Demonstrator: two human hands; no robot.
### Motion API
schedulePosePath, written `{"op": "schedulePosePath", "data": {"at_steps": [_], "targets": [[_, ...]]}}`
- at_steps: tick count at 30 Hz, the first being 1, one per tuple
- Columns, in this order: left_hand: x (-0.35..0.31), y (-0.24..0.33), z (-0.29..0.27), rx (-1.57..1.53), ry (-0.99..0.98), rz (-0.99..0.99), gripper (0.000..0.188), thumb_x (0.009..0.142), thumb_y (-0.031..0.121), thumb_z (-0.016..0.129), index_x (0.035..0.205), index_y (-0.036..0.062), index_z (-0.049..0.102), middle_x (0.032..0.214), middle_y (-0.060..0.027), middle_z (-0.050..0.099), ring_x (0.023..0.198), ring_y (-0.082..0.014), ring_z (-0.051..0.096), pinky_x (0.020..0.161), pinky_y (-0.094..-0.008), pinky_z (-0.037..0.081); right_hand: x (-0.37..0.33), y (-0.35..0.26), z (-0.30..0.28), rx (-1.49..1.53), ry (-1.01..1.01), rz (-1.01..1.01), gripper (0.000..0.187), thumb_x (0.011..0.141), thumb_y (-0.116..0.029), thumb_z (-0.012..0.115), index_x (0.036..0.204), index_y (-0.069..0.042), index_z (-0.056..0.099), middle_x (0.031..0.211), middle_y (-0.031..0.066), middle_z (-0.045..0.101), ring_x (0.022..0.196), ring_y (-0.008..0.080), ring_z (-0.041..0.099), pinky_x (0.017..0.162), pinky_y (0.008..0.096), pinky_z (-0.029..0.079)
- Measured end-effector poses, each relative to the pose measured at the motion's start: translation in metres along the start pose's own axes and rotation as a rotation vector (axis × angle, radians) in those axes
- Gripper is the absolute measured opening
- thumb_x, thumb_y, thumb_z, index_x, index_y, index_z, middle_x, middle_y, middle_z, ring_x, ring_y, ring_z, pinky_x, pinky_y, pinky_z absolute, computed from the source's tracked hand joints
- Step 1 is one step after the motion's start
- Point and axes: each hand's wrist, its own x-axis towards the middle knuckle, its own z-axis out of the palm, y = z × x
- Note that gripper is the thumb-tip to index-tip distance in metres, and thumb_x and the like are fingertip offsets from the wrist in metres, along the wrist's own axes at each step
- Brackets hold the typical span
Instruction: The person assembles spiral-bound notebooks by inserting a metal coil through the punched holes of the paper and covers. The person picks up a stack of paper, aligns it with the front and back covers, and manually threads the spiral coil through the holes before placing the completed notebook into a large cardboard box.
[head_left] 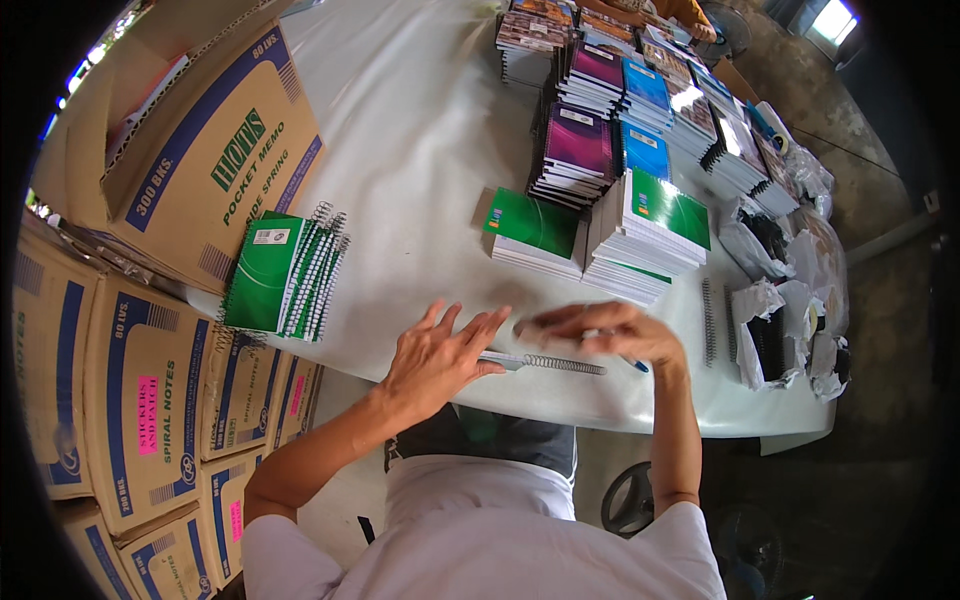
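Note:
My left hand [437,358] is at the near edge of the table, fingers stretched out and spread, its thumb against the end of a thin notebook [505,361] seen almost edge-on. A metal spiral coil [565,365] sticks out to the right from the notebook's edge. Just above the coil is my right hand [610,328], its fingers smeared by motion, so whether they hold anything is unclear. A small blue-tipped object [641,366] shows below the right wrist. Left of my hands lies a stack of green spiral notebooks [265,275] with their coils on.
Unbound green notebooks [650,225] are piled beyond my right hand, with purple notebooks [578,140] and blue ones [646,150] behind. Loose coils [709,320] and a plastic-wrapped box of coils [765,335] lie at right. Cardboard cartons [215,160] crowd the left side.

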Motion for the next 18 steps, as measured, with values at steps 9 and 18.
{"op": "schedulePosePath", "data": {"at_steps": [9,18], "targets": [[0.019,-0.005,-0.016,-0.106,-0.382,-0.147,0.074,0.081,0.050,0.072,0.144,0.0182,0.050,0.106,-0.0080,0.073,0.083,-0.0324,0.071,0.075,-0.0449,0.057,0.008,0.020,0.020,-0.170,0.063,0.126,0.043,0.087,-0.029,0.070,0.123,-0.006,0.070,0.131,0.0209,0.064,0.122,0.0319,0.059,0.103,0.0388,0.044],[0.031,-0.014,-0.016,-0.075,-0.350,-0.169,0.090,0.077,0.052,0.074,0.154,0.0246,0.035,0.109,-0.0103,0.073,0.083,-0.0312,0.072,0.070,-0.0427,0.057,0.008,0.027,0.017,0.330,0.047,-0.151,0.045,0.087,-0.030,0.070,0.121,-0.001,0.070,0.133,0.0200,0.062,0.121,0.0328,0.059,0.105,0.0392,0.042]]}}
